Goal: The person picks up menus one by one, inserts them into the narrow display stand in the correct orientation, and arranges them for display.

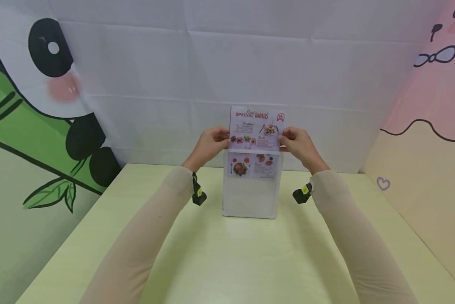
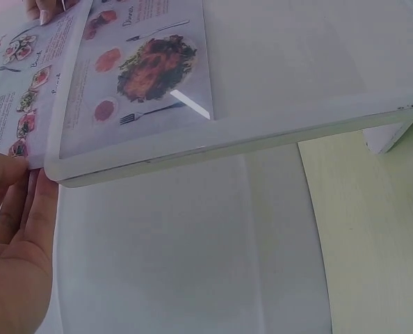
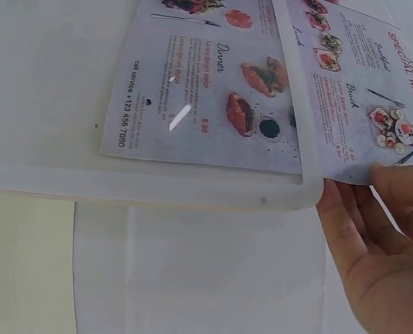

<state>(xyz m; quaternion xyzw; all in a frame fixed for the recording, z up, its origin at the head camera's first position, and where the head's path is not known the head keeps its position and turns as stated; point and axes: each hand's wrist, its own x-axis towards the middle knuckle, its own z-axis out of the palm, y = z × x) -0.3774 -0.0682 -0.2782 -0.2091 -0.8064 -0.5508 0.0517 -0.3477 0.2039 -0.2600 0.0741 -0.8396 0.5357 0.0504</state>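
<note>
A printed menu sheet (image 1: pixel 255 128) headed "Special Menu" stands partly inside a clear-fronted display frame (image 1: pixel 250 198) with a white rim. Its lower part shows behind the clear front, while the upper part sticks out above the frame's top edge. My left hand (image 1: pixel 211 145) pinches the sheet's left edge just above the frame's corner. On the opposite edge, my right hand (image 1: pixel 299 145) pinches the sheet between thumb and fingers. In the right wrist view, the right fingertips (image 3: pixel 384 174) lie right beside the frame's rounded corner.
The frame stands upright on a pale yellow-green table (image 1: pixel 227 261), propped by a white foot (image 2: pixel 387 136) behind. A creased white sheet (image 1: pixel 250 63) covers the back wall. Painted cartoon walls (image 1: pixel 41 147) flank the table.
</note>
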